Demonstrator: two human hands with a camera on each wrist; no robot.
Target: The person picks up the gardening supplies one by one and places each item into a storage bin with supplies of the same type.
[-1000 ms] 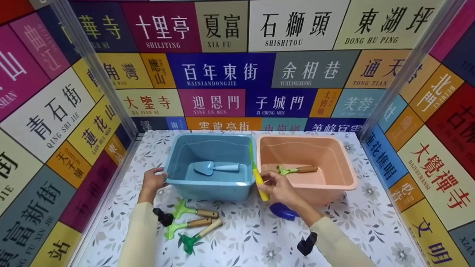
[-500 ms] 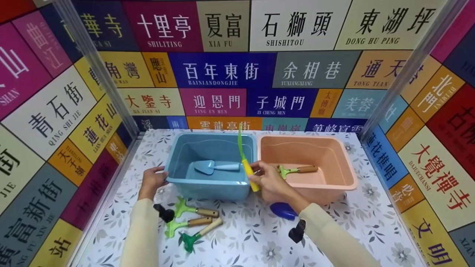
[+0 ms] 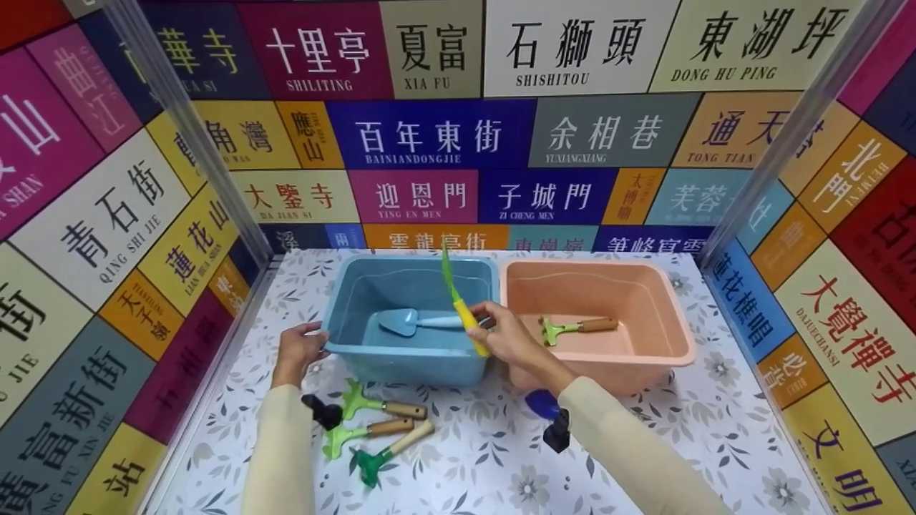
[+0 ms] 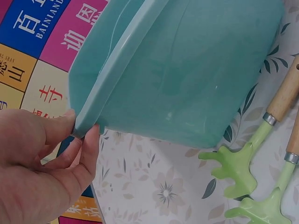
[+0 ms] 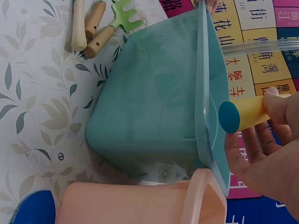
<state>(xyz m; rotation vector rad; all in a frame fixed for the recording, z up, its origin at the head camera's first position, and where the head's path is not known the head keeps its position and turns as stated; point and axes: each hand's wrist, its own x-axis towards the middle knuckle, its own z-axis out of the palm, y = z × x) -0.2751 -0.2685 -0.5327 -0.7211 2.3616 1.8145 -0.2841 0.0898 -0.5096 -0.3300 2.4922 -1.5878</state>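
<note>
My left hand (image 3: 299, 350) pinches the near left rim of a blue tub (image 3: 408, 368); the left wrist view shows thumb and fingers on either side of that rim (image 4: 122, 56). Above the tub's right part, my right hand (image 3: 509, 336) grips a garden tool by its yellow handle (image 3: 469, 318). A narrow green blade (image 3: 448, 275) points up and away from me; its exact kind cannot be told edge-on. The handle's butt end (image 5: 229, 116) is blue-green in the right wrist view. Inside the tub lies a light blue trowel (image 3: 401, 322), partly behind the yellow handle.
Against the blue tub's right side stands a peach tub (image 3: 601, 372) holding a green hand rake (image 3: 597, 325) with a wooden handle. Two light green rakes (image 3: 368, 430) and a dark green tool (image 3: 368, 466) lie in front. A dark blue object (image 3: 542, 403) is partly covered by my right arm.
My right hand has carried the yellow-handled tool leftward, from between the tubs to over the blue tub. The left hand stays on the rim.
</note>
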